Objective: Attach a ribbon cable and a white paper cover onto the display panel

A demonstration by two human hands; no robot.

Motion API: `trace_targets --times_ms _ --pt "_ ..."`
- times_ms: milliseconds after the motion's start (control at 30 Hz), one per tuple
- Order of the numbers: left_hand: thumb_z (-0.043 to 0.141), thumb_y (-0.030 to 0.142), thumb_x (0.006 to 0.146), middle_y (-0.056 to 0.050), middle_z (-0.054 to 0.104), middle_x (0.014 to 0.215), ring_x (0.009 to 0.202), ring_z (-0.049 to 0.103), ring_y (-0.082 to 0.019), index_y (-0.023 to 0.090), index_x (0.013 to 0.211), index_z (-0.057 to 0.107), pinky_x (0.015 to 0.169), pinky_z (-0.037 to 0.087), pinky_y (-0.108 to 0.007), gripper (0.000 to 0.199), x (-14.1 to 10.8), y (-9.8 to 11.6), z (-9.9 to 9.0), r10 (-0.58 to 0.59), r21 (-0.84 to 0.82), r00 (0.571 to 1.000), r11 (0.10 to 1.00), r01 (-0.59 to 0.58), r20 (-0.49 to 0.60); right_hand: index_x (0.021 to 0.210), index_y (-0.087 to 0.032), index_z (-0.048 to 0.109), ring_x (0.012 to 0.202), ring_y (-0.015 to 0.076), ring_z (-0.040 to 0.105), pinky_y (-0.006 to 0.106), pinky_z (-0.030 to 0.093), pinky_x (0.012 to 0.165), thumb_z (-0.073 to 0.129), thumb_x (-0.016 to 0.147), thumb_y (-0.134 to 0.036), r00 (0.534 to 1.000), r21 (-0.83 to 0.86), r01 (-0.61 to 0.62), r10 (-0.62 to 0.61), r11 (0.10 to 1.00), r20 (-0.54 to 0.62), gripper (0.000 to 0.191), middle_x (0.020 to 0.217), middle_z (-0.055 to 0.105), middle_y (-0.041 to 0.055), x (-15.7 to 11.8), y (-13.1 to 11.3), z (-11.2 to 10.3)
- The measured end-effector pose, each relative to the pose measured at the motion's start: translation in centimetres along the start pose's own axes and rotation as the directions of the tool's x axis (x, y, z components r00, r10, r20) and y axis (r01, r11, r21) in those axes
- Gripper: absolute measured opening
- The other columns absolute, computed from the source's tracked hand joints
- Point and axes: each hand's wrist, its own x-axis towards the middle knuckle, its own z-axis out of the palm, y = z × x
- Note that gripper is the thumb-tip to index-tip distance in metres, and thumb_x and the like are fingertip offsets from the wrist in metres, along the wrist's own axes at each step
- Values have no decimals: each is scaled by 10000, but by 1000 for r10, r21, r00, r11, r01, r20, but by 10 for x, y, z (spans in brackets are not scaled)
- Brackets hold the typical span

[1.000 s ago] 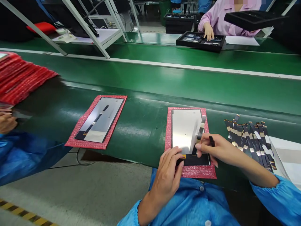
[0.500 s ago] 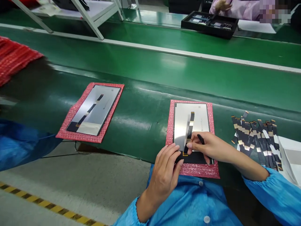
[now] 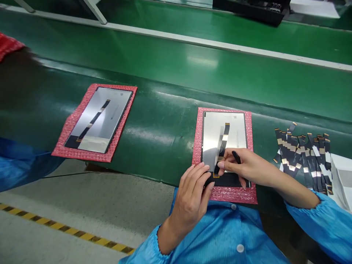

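Note:
A silvery display panel lies on a pink bubble-wrap sheet at the bench's near edge. My right hand pinches the lower part of a dark flex cable, whose upper part stands over the panel. A black pen-like tool sticks out between the fingers of the same hand. The cable's low end is at a gold-edged connector on the panel's black strip. My left hand rests on the panel's lower left corner with its fingers slightly spread, holding nothing visible.
Another panel with a cable lies on pink wrap at the left, near a person's blue sleeve. Several loose flex cables lie at the right beside a white box. A black tray stands at the back.
The view has tilted down, so the bench items sit a little higher in it and the person at the back has left the frame. Both hands keep nearly the same place on the panel.

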Motion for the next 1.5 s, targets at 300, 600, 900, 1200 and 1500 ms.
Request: trace_targets --times_ms 300,600,900,1200,1500 --pt "609 267 918 -16 639 1327 1320 558 -194 276 1272 522 1122 533 -451 365 1 1 -1 -10 11 1000 1000 10 -1 907 -309 606 418 123 644 212 478 256 616 863 -498 1000 15 6 -7 1000 10 194 918 788 -21 0 -1 0" --pt "589 270 928 -32 648 1310 1308 569 -205 261 1264 538 1110 535 -460 340 2 1 -1 0 2 1000 1000 0 -4 821 -299 575 419 117 619 210 477 270 639 831 -456 1000 36 -16 16 999 -15 170 862 786 -32 -2 -13 2" --pt "612 246 919 -31 631 1320 1319 548 -187 213 1232 559 1138 491 -437 318 1 2 -1 -9 -15 1000 1000 8 -4 932 -308 625 383 105 621 207 460 257 605 888 -461 1000 -8 5 -5 1000 6 161 899 794 -31 -1 -6 -1" --pt "610 248 924 -34 630 1320 1321 543 -187 211 1234 553 1136 490 -441 317 2 2 -2 -7 -17 1000 1000 7 7 886 -263 603 388 75 597 167 485 255 602 885 -447 1000 13 -12 12 1000 -2 184 870 784 -23 -2 -14 1" --pt "618 239 917 -31 629 1323 1325 544 -188 208 1238 551 1143 487 -438 329 2 2 -3 -14 -21 1000 1000 15 11 890 -259 615 415 78 609 149 485 255 616 887 -445 1000 10 -17 17 1000 2 186 865 788 -35 -3 -15 1"
